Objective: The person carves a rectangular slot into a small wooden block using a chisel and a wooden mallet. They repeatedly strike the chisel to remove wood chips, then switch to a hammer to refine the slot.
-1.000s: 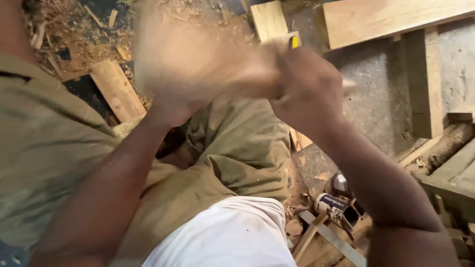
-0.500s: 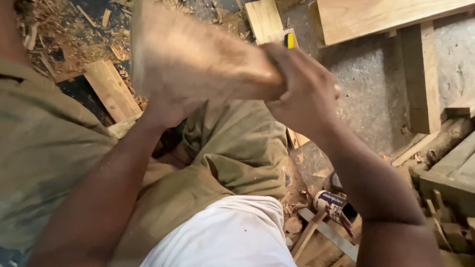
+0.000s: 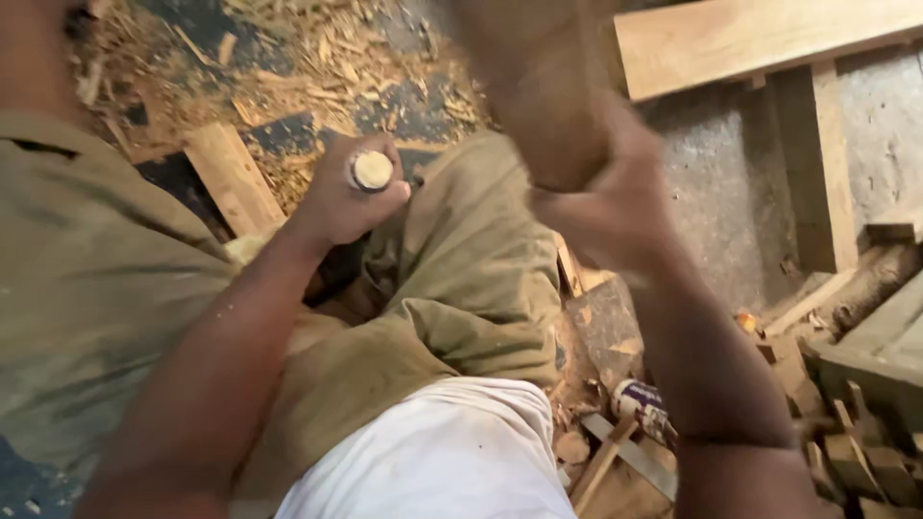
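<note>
A woodworking shop; wood shavings litter the floor, planks and offcuts lie about.

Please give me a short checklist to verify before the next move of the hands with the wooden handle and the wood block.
1. Left hand is closed firmly round the round-ended wooden handle: ok.
2. Right hand grips the wood block from below: ok, though the picture is blurred there.
3. The working end of the handle is visible: cannot tell, it is hidden under the hand.
4. Knee in olive trousers is clear of the tool: not ok, it lies directly beneath both hands.
5. Floor near the feet is free of loose things: not ok, wood shavings and offcuts lie around.
</note>
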